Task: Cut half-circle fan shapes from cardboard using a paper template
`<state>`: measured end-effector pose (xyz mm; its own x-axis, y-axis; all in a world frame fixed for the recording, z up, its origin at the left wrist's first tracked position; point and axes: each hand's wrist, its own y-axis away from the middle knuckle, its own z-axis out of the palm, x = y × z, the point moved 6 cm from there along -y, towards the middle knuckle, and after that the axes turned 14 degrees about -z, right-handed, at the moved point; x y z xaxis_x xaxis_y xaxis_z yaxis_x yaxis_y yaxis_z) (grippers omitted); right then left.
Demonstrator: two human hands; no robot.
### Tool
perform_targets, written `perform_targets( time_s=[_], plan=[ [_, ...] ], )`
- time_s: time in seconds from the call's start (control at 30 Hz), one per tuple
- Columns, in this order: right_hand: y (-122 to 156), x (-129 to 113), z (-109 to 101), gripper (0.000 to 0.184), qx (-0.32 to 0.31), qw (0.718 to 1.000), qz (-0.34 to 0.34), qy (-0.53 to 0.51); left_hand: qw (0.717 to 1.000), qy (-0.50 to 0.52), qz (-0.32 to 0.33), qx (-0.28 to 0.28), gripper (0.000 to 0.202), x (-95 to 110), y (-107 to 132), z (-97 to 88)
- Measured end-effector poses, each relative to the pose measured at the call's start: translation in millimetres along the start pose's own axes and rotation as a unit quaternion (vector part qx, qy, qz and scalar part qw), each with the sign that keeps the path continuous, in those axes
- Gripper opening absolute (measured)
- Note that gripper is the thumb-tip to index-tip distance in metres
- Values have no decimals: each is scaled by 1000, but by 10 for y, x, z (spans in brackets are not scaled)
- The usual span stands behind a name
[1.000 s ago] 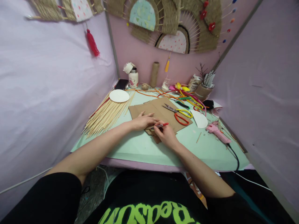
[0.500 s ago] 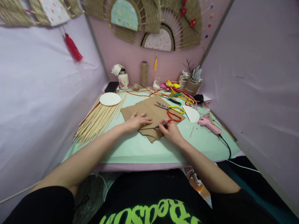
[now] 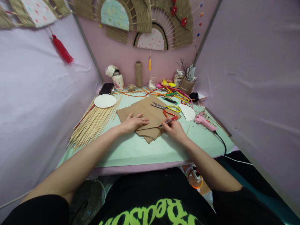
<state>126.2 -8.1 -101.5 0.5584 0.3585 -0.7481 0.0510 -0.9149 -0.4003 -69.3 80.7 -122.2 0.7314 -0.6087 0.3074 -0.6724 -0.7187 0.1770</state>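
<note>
Brown cardboard pieces (image 3: 146,109) lie stacked at the middle of the table. My left hand (image 3: 134,123) rests flat on the left part of the top piece, fingers spread. In my right hand (image 3: 173,128) is a red pen (image 3: 169,120), its tip against the cardboard near the front edge. Scissors (image 3: 161,106) with one yellow and one red handle lie on the cardboard just beyond the pen, blades apart and pointing left. Part of the red handle is hidden behind my right hand and the pen.
Thin wooden sticks (image 3: 90,125) lie at the left, a white paper oval (image 3: 105,101) on top. Right of the cardboard are a white paper piece (image 3: 187,112) and a pink glue gun (image 3: 205,122). Pliers (image 3: 170,100), coloured cords and a bottle (image 3: 118,80) are farther back.
The pen tip has moved a little to the right along the cardboard, and my right hand with it. My left hand stays on the cardboard. The whole view has shifted slightly.
</note>
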Motion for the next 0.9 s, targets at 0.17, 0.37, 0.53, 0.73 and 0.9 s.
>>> perform_targets(
  time_s=[0.17,0.37,0.53,0.73,0.9],
  plan=[
    [10,72,-68,19,7,1000,-1,19,1000,10,0,1,39,-7,-13,2],
    [37,168,-108,19,8,1000,14,27,1000,6,-10,2,40,-1,-10,3],
    [47,172,-125,19,18,999,14,27,1000,1,-6,3,39,-2,-15,14],
    [55,208,-120,20,24,999,16,30,1000,16,-6,8,39,4,-5,0],
    [62,229,-117,21,20,999,23,25,1000,19,-8,4,40,-5,-6,6]
  ],
)
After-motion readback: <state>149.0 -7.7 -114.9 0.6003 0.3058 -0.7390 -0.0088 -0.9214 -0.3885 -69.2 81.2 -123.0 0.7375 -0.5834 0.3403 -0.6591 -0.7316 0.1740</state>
